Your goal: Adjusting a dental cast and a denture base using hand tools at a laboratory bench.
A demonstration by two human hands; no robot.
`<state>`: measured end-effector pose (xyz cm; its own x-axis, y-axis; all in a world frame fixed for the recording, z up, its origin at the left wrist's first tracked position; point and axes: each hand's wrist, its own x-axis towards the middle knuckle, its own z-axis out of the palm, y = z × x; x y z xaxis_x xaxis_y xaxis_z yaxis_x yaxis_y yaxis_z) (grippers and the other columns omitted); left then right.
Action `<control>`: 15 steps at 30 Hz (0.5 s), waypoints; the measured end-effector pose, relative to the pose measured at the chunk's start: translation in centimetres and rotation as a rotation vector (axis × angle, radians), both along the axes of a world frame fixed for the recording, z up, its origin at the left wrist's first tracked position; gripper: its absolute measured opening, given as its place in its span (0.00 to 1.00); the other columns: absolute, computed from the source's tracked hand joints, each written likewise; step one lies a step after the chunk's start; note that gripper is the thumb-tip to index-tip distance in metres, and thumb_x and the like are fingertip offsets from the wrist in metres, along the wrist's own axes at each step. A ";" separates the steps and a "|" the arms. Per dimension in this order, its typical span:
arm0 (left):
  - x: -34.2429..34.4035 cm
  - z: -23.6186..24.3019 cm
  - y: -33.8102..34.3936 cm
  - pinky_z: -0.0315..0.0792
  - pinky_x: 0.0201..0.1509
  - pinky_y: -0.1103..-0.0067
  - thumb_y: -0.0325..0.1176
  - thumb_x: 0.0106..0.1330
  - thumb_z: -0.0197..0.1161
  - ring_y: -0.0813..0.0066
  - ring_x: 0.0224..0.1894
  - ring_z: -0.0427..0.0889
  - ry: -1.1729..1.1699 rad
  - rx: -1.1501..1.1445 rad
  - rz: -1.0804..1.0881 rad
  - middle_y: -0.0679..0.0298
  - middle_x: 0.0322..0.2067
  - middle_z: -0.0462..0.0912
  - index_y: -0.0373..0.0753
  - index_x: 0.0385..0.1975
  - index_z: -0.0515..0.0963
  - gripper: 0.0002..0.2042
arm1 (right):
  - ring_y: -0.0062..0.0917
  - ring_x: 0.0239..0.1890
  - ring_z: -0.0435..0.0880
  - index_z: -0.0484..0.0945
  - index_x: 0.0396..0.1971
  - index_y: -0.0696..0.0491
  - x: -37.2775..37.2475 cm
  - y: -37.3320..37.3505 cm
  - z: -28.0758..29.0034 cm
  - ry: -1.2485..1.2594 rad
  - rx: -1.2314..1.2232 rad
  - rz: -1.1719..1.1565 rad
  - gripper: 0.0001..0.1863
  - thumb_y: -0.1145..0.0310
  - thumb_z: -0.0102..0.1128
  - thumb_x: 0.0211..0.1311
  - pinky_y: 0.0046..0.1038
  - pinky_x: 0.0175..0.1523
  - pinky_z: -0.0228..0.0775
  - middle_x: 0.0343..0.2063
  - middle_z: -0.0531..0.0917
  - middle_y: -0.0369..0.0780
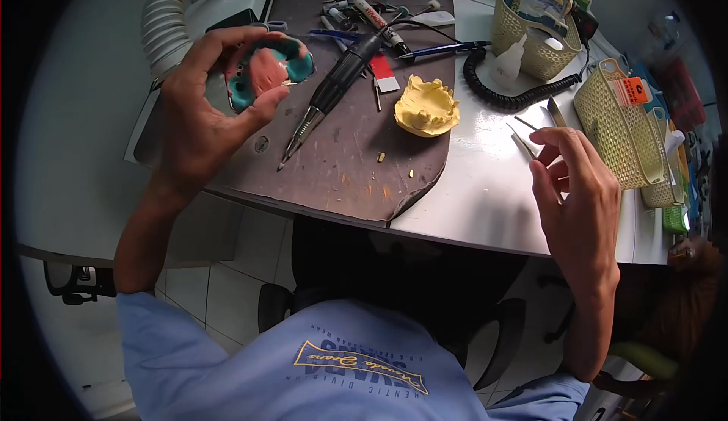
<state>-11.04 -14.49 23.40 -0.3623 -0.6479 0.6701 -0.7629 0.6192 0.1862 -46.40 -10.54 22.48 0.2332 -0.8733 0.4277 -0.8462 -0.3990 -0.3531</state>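
My left hand (pixel 201 110) is closed around the rim of a dental impression (pixel 269 72), teal and pink in a metal tray, tilted above the left side of the mat. My right hand (pixel 576 182), over the white tabletop at the right, has thumb and fingers closed at the end of a thin metal hand tool (pixel 522 143). Close by its fingertips show another slim rod and a flat metal blade (pixel 556 112), both partly hidden by the hand. Between my hands sits a yellow plaster dental cast (pixel 426 108). A black rotary handpiece (pixel 341 76) lies slantwise beside the impression.
The brown mat (pixel 318 186) carries yellow plaster crumbs, pens, a marker (pixel 379 23) and a red-and-white card (pixel 384 72). A coiled black cord (pixel 516 101) runs toward cream baskets (pixel 618 129) at the right. A white ribbed hose (pixel 167 23) stands at the far left.
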 end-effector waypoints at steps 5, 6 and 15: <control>2.3 -2.3 0.5 0.72 0.59 0.75 0.28 0.51 0.72 0.68 0.52 0.82 -0.007 0.254 0.195 0.56 0.47 0.83 0.34 0.51 0.76 0.25 | 0.37 0.31 0.83 0.73 0.34 0.57 0.8 -2.2 -1.5 0.158 -0.018 -0.009 0.08 0.80 0.60 0.57 0.36 0.37 0.75 0.32 0.81 0.42; 2.8 -2.5 0.4 0.72 0.59 0.75 0.28 0.51 0.72 0.68 0.52 0.82 0.003 0.259 0.201 0.56 0.47 0.83 0.34 0.51 0.76 0.25 | 0.37 0.31 0.83 0.73 0.34 0.57 1.0 -2.5 -1.4 0.168 -0.015 -0.001 0.08 0.80 0.60 0.57 0.36 0.37 0.75 0.32 0.81 0.42; 5.1 -3.7 -0.7 0.75 0.53 0.72 0.33 0.52 0.75 0.62 0.47 0.83 0.089 0.264 0.212 0.54 0.45 0.81 0.35 0.53 0.74 0.27 | 0.33 0.30 0.82 0.81 0.36 0.56 4.7 -2.8 0.6 0.216 -0.242 0.141 0.10 0.75 0.69 0.52 0.30 0.34 0.74 0.31 0.81 0.40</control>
